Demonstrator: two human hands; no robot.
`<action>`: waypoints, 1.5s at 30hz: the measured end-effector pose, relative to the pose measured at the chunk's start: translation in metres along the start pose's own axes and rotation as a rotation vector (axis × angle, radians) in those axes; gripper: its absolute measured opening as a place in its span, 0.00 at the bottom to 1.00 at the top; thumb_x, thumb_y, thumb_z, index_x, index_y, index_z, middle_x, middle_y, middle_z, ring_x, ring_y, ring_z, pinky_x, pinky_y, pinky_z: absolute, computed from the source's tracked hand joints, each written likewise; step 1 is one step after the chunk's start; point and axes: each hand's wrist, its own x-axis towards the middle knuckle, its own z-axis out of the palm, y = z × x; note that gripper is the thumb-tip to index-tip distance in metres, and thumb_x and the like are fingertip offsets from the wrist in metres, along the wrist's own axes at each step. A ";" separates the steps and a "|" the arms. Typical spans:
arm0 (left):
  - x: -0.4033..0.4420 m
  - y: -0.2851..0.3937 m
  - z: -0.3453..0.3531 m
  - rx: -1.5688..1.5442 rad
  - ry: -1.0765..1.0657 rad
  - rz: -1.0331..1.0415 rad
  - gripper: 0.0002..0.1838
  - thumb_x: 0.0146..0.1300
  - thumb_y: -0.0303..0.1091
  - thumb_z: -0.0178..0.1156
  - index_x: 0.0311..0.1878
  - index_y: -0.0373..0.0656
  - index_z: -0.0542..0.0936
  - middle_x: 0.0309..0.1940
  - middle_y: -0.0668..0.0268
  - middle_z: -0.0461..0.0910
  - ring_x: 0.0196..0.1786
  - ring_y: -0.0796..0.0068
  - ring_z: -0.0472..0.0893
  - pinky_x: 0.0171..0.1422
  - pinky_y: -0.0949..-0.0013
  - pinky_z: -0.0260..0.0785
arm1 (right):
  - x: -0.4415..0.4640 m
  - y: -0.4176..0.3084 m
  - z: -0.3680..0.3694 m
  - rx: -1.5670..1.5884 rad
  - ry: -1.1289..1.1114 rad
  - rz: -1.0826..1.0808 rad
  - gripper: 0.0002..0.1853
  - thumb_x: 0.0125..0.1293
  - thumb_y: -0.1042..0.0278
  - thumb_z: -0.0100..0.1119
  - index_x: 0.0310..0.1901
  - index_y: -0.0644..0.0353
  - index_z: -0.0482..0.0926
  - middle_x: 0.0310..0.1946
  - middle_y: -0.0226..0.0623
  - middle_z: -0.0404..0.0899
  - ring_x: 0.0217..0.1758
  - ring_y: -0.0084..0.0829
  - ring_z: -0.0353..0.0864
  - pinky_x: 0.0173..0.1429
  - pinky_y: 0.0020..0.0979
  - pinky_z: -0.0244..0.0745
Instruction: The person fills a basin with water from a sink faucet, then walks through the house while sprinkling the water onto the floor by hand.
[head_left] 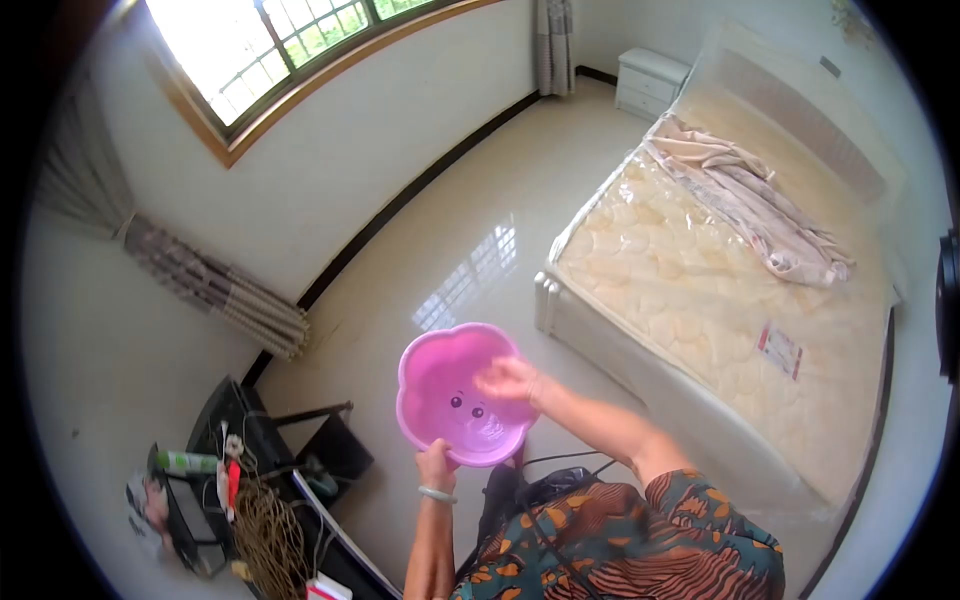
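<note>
A pink plastic basin [425, 385] with a scalloped rim and a printed face on its bottom is held out in front of my body. My left hand [436, 466], with a pale bracelet at the wrist, is closed on the near left rim. Over the right side of the basin hovers my right hand [508, 380], slightly blurred, its fingers loosely curled and apart with nothing visible in them. The basin's bottom looks shiny; how much liquid it holds, if any, I cannot tell.
To the right stands a bed with a plastic-covered mattress [640, 270] and a crumpled pink cloth [760, 205]. A dark table [228, 410] with coiled rope [268, 540] is at lower left. A white nightstand [650, 82] stands behind; tiled floor [470, 210] runs along the window wall.
</note>
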 end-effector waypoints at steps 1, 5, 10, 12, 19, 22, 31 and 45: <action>0.016 0.010 0.005 0.017 -0.035 -0.021 0.10 0.43 0.21 0.51 0.32 0.30 0.71 0.25 0.61 0.72 0.24 0.69 0.75 0.23 0.65 0.71 | -0.008 -0.031 0.057 0.025 -0.183 -0.150 0.20 0.63 0.67 0.42 0.52 0.75 0.66 0.51 0.58 0.67 0.55 0.50 0.67 0.61 0.46 0.63; 0.075 0.044 0.015 0.164 -0.102 -0.108 0.13 0.43 0.22 0.52 0.36 0.28 0.72 0.28 0.59 0.74 0.27 0.69 0.77 0.26 0.64 0.73 | -0.086 -0.160 0.241 -0.044 -0.552 -1.086 0.19 0.68 0.60 0.40 0.51 0.69 0.66 0.50 0.51 0.70 0.53 0.39 0.71 0.61 0.40 0.66; 0.096 0.084 0.062 0.104 -0.135 -0.071 0.08 0.44 0.22 0.50 0.31 0.31 0.71 0.22 0.63 0.70 0.20 0.70 0.73 0.19 0.67 0.67 | -0.062 -0.166 0.196 -0.417 -0.222 -0.881 0.12 0.67 0.62 0.44 0.44 0.59 0.71 0.41 0.39 0.74 0.47 0.32 0.74 0.56 0.37 0.70; 0.111 0.092 0.069 0.119 -0.152 -0.085 0.08 0.44 0.22 0.49 0.31 0.31 0.71 0.22 0.63 0.71 0.20 0.70 0.73 0.19 0.67 0.67 | -0.043 -0.142 0.154 -0.489 -0.178 -0.712 0.11 0.67 0.61 0.45 0.43 0.59 0.71 0.40 0.37 0.73 0.46 0.31 0.74 0.55 0.37 0.70; 0.136 0.099 0.086 0.205 -0.246 -0.105 0.07 0.45 0.22 0.50 0.30 0.31 0.71 0.22 0.62 0.71 0.20 0.70 0.73 0.19 0.67 0.68 | 0.010 -0.068 0.074 -0.628 0.267 -0.512 0.15 0.66 0.63 0.46 0.50 0.62 0.67 0.44 0.41 0.72 0.50 0.34 0.72 0.55 0.37 0.70; 0.136 0.099 0.092 0.248 -0.270 -0.156 0.07 0.45 0.22 0.50 0.30 0.30 0.71 0.22 0.61 0.71 0.20 0.69 0.74 0.20 0.65 0.70 | 0.032 -0.061 0.054 -0.546 0.460 -0.478 0.15 0.66 0.63 0.45 0.49 0.64 0.67 0.42 0.42 0.72 0.49 0.35 0.72 0.54 0.38 0.70; 0.125 0.089 0.102 0.319 -0.324 -0.235 0.10 0.44 0.21 0.51 0.33 0.28 0.71 0.26 0.57 0.73 0.25 0.62 0.77 0.27 0.60 0.76 | -0.128 -0.137 0.309 -0.119 -0.392 -1.265 0.20 0.69 0.61 0.40 0.54 0.68 0.59 0.46 0.49 0.70 0.52 0.39 0.71 0.62 0.37 0.66; 0.047 0.048 0.102 0.344 -0.433 -0.272 0.10 0.48 0.24 0.51 0.34 0.29 0.73 0.31 0.55 0.75 0.32 0.60 0.78 0.32 0.55 0.76 | -0.332 0.149 -0.270 0.144 0.796 -1.181 0.07 0.62 0.70 0.47 0.38 0.62 0.72 0.31 0.38 0.76 0.34 0.31 0.76 0.36 0.31 0.74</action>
